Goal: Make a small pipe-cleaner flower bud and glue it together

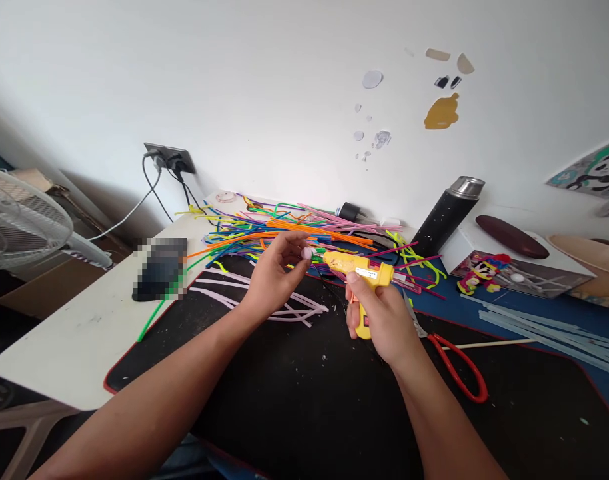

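Note:
My right hand [379,313] is wrapped round the handle of a yellow hot glue gun [337,261], its green nozzle pointing left. In front of the nozzle, my left hand [279,270] pinches a small pale lilac piece [307,254] between thumb and fingers. Nozzle and piece are very close; whether they touch, I cannot tell. Below my left hand, several pale lilac pipe cleaners [224,293] lie on the black mat [294,400]. Behind both hands spreads a heap of coloured pipe cleaners [264,223], with orange ones on top.
Red-handled scissors [459,367] lie right of my right forearm, beside a thin stick [489,344]. Pale blue strips [549,330], a black flask [449,213] and a small colourful figure [484,272] stand or lie further right. On the left are a blurred dark object [159,270] and a fan [29,213].

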A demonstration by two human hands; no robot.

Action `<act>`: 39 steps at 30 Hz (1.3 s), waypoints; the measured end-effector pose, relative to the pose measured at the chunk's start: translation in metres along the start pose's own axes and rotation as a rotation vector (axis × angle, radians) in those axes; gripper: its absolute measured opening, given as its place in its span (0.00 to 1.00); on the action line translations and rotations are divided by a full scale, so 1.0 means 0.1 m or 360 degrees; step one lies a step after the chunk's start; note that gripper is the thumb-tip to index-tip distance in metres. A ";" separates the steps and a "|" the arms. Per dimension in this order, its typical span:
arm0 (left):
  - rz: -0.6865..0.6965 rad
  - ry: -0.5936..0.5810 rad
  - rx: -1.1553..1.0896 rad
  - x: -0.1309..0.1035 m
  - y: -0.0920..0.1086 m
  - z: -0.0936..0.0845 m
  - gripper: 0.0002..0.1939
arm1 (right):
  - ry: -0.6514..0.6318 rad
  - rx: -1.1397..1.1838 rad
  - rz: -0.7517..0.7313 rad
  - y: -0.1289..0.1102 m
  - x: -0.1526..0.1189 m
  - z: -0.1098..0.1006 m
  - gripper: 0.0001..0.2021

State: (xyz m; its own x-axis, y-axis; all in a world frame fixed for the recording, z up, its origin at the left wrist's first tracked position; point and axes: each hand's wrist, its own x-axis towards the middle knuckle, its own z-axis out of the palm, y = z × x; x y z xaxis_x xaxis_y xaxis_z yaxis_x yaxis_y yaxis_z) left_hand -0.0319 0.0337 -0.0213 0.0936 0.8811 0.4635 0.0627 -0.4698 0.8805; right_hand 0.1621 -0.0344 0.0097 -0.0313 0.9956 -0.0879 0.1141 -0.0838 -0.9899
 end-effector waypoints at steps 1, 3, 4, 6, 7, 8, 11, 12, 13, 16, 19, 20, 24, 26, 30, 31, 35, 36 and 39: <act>0.0003 -0.0002 0.0000 0.00 0.00 0.00 0.16 | 0.0000 0.0000 0.0001 0.00 0.00 0.00 0.30; 0.0012 -0.0006 0.0002 0.00 -0.01 0.00 0.16 | -0.0001 -0.0007 0.0007 -0.01 0.00 0.00 0.30; 0.0016 -0.0008 0.0004 0.00 -0.01 0.00 0.16 | 0.0000 -0.0013 0.0010 -0.01 0.00 0.00 0.30; 0.0018 -0.0015 0.0012 -0.01 -0.02 0.00 0.16 | 0.0002 -0.0021 0.0015 -0.01 0.00 0.01 0.30; 0.0017 -0.0019 0.0018 -0.01 -0.01 0.00 0.16 | 0.0003 -0.0023 0.0016 -0.01 0.00 0.01 0.30; 0.0015 -0.0020 0.0023 -0.01 -0.01 0.00 0.16 | 0.0002 -0.0024 0.0016 -0.01 0.00 0.01 0.30; 0.0010 -0.0015 0.0025 -0.01 -0.01 0.00 0.16 | -0.0002 -0.0035 0.0026 -0.01 0.00 0.00 0.30; 0.0012 -0.0011 0.0022 -0.01 -0.01 0.00 0.16 | -0.0001 -0.0041 0.0028 -0.01 0.00 0.00 0.30; 0.0013 -0.0009 0.0021 -0.01 -0.01 0.00 0.17 | 0.0000 -0.0044 0.0028 0.00 0.00 0.00 0.30; 0.0013 -0.0006 0.0022 -0.01 -0.01 0.00 0.17 | 0.0005 -0.0046 0.0021 0.00 -0.01 0.01 0.30; 0.0010 -0.0012 0.0021 -0.01 -0.02 0.00 0.16 | 0.0013 -0.0049 0.0020 -0.01 -0.02 0.01 0.30; 0.0011 -0.0015 0.0019 -0.01 -0.02 0.00 0.16 | 0.0017 -0.0048 0.0022 -0.01 -0.02 0.01 0.30; 0.0010 -0.0020 0.0016 -0.02 -0.01 0.00 0.16 | 0.0019 -0.0044 0.0026 -0.02 -0.02 0.01 0.31; 0.0011 -0.0017 0.0012 -0.02 -0.01 0.00 0.16 | 0.0012 -0.0044 0.0026 -0.02 -0.02 0.02 0.31; 0.0016 -0.0022 0.0009 -0.01 0.00 0.00 0.16 | 0.0018 -0.0042 0.0021 -0.02 -0.02 0.02 0.31; 0.0015 -0.0022 0.0008 -0.01 0.00 0.01 0.16 | 0.0020 -0.0041 0.0017 -0.02 -0.02 0.01 0.31; 0.0006 -0.0012 0.0008 -0.01 0.02 0.01 0.15 | 0.0027 -0.0037 -0.0003 -0.02 -0.02 0.01 0.30; 0.0005 -0.0010 0.0010 -0.01 0.02 0.01 0.16 | 0.0029 -0.0037 -0.0008 -0.02 -0.02 0.01 0.29; 0.0007 -0.0002 0.0012 -0.01 0.02 0.01 0.16 | 0.0032 -0.0032 -0.0006 -0.01 -0.02 0.01 0.29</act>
State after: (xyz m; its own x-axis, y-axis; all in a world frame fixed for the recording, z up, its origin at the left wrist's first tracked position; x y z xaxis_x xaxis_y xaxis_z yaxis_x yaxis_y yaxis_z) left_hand -0.0310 0.0318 -0.0199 0.0953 0.8789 0.4674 0.0695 -0.4742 0.8777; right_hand 0.1606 -0.0363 0.0110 -0.0121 0.9966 -0.0816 0.1338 -0.0792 -0.9878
